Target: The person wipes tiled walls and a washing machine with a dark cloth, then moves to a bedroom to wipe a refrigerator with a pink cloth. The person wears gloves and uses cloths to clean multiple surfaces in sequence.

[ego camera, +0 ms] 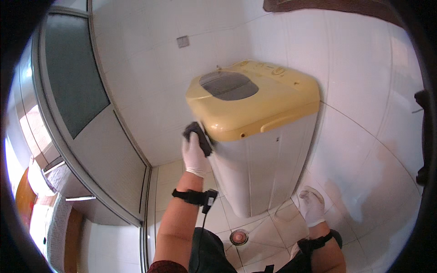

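A washing machine with a yellow plastic top (239,116) and a white body (263,163) stands against the tiled wall. My left hand (194,152), in a white glove, grips a dark cloth or sponge (201,136) against the side of the machine, just below the top's near left corner. My right hand (312,208), also gloved in white, is low at the right, beside the machine's lower edge and near the wall, with its fingers curled. Whether anything lies in it cannot be told. A dark window (228,85) is set in the machine's lid.
A round floor drain (239,236) lies in the tiled floor between my legs. A thin hose (278,215) runs by the machine's base. At the left stands a metal-framed door (102,153) with glass. A brown cloth (327,6) hangs at the top right.
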### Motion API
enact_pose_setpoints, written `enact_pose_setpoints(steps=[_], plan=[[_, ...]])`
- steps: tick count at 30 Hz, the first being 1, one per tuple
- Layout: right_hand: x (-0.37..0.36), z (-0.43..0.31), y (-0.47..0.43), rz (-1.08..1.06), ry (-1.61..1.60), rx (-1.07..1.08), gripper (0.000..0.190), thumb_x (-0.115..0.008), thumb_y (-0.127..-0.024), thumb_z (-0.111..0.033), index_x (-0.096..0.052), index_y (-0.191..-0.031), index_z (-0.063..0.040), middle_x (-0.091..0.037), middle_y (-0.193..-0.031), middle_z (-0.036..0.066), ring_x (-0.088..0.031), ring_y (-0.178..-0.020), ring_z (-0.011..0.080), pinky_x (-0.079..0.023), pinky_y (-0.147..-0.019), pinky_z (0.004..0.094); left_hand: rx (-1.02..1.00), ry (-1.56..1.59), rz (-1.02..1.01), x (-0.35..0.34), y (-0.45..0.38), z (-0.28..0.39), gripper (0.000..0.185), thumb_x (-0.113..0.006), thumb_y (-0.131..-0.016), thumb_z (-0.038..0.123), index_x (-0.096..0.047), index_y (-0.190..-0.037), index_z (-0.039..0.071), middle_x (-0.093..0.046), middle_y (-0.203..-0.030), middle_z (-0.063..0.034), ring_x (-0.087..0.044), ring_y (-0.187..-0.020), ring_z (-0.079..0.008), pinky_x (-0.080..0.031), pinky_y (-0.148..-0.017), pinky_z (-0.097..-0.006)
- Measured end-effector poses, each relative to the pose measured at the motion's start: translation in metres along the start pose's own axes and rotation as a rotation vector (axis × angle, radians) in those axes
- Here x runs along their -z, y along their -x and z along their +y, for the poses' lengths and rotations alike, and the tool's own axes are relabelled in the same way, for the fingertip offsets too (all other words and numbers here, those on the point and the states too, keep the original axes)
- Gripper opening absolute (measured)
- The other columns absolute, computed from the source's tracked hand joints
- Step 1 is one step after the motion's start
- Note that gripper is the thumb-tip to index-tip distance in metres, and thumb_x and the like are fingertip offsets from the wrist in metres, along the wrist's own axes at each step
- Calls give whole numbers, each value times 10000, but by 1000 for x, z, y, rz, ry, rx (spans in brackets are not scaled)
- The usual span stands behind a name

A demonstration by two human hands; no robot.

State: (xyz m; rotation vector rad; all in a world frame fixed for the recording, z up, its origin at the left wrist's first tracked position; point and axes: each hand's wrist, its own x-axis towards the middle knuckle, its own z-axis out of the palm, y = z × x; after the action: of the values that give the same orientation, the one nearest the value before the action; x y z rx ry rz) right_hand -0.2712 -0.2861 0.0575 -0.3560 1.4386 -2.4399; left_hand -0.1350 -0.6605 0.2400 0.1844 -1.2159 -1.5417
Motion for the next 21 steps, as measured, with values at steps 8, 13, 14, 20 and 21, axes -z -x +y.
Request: enact_pose_setpoints(steps=[8, 13, 14, 20, 21], plan=[[6, -12, 8, 5, -90, 41, 266, -516, -974, -89, -640, -1170, 42, -695, -1010, 135, -665, -955, 231, -522, -944, 360, -558, -1388, -425, -91, -21, 62, 398, -566, -928, 288, -613, -1263, 80, -626, -1253, -142, -565, -1181, -372, -439, -1035, -462], [-5, -10, 11, -11, -41, 37, 268, -506, -977, -92, -646, -1167, 35, -691, -1020, 136, -660, -974, 233, -519, -941, 360, -652, -1618, -546, -168, -7, 47, 395, -539, -954, 333, -618, -1244, 76, -631, -1249, -126, -569, -1206, -328, -476, -994, -472], [-7, -9, 12, -7, -35, 9, 269, -506, -977, -99, -649, -1165, 30, -691, -1019, 134, -659, -975, 232, -513, -947, 361, -646, -1675, -552, -184, -2, 39, 397, -550, -950, 342, -614, -1248, 89, -628, -1246, -116, -572, -1203, -316, -466, -1003, -488], [-20, 6, 7, -46, 16, -14, 270, -534, -975, -154, -663, -1162, -8, -698, -1009, 89, -659, -949, 206, -479, -945, 342, -763, -1765, -564, -253, 15, -6, 499, -616, -908, 325, -528, -1342, 95, -529, -1361, -140, -492, -1291, -319, -357, -1096, -554], [-22, 9, 5, -73, 6, -10, 274, -534, -975, -156, -666, -1162, -6, -698, -1019, 96, -657, -961, 209, -466, -963, 343, -862, -1763, -560, -253, 17, -11, 526, -620, -904, 310, -500, -1367, 91, -504, -1385, -145, -471, -1308, -324, -347, -1104, -555]])
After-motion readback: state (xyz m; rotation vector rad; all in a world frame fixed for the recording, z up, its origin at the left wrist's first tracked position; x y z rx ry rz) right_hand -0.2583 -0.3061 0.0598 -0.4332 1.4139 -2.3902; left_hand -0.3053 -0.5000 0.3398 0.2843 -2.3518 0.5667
